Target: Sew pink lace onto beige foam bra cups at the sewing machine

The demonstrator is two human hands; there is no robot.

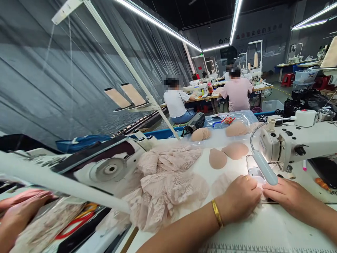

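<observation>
Both hands lie flat and close together at lower right of the frame, the left hand and right hand pressing pale lace fabric onto the bench under the sewing machine. With fingertips that near the needle, a slip could prick one. The loose heap of lace at centre could also drag and pull the seam crooked.

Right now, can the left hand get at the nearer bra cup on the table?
Probably yes: the left hand rests on lace by the needle, and bare table lies between it and the nearer bra cup.
</observation>
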